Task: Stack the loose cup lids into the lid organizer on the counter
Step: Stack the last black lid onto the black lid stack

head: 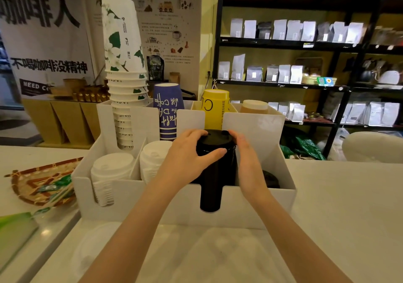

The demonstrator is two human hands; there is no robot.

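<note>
Head view, centre frame: left hand (187, 156) and right hand (246, 162) clasp the black lid stack (214, 173), seating it into the organizer (152, 204); next, press it level.

Two bare forearms end in the left hand (185, 156) and the right hand (248, 158). No sleeve, watch, ring or glove shows on either (the upper arms lie outside the picture). The visible thumbnail is short and unpainted; the fingers are slender.
</note>
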